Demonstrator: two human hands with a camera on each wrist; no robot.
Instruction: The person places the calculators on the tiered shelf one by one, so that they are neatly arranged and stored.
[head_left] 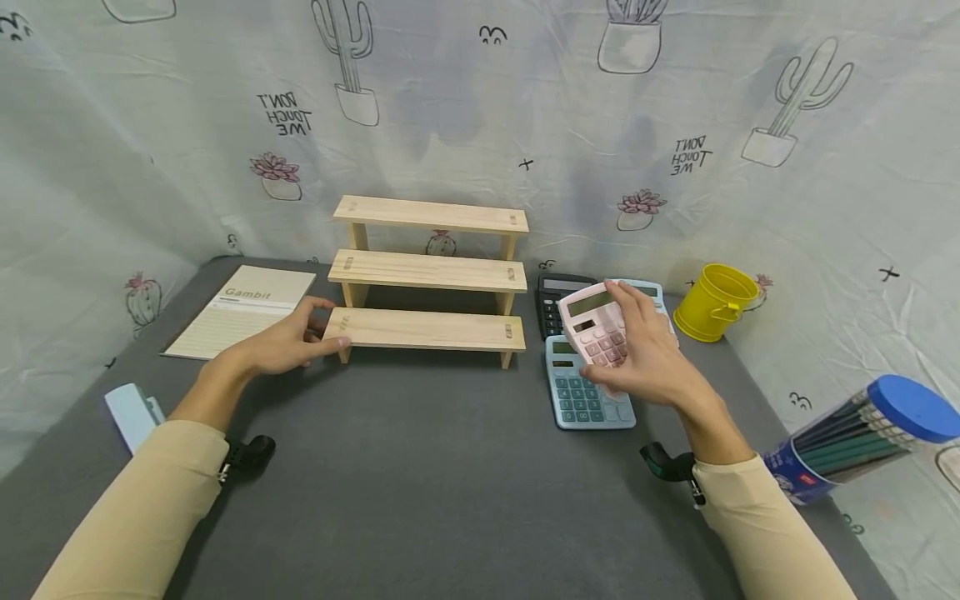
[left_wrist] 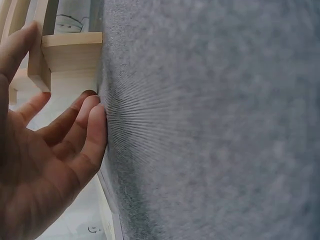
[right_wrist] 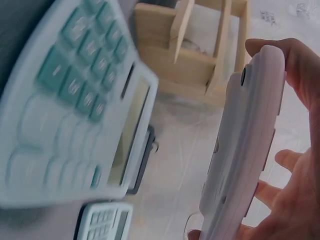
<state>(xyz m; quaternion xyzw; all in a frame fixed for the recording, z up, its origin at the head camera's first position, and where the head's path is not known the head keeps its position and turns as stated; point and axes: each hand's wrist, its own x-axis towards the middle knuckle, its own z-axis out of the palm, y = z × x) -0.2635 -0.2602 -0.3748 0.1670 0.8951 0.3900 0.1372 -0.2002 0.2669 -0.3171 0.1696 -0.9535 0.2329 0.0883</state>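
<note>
Pinching the left end of the lowest board of a three-tier pale wooden shelf (head_left: pixel 427 270), the left grip (head_left: pixel 281 342) has its thumb on top. The right grip (head_left: pixel 647 354) grasps a pale pink rounded calculator (head_left: pixel 592 337) by its edges, tilted and raised above a light blue calculator (head_left: pixel 583 404) with teal keys.

Between the grips and nearer the person stretches a broad run of dark grey table (head_left: pixel 420 483). Room is tighter just beyond the right grip, where a black calculator (head_left: pixel 550 302) and a second light blue calculator (head_left: pixel 648 290) lie; the table's right edge slants past them. Left of the left grip, a cream paper notepad (head_left: pixel 243 312) lies near the left edge.

Right of the right grip stands a yellow round bucket (head_left: pixel 697 321), its bottom hidden. Nearer the person, a clear cylindrical tub (head_left: pixel 798 481) with a blue lid (head_left: pixel 917 408) holds dark and green pencils (head_left: pixel 851 442).
</note>
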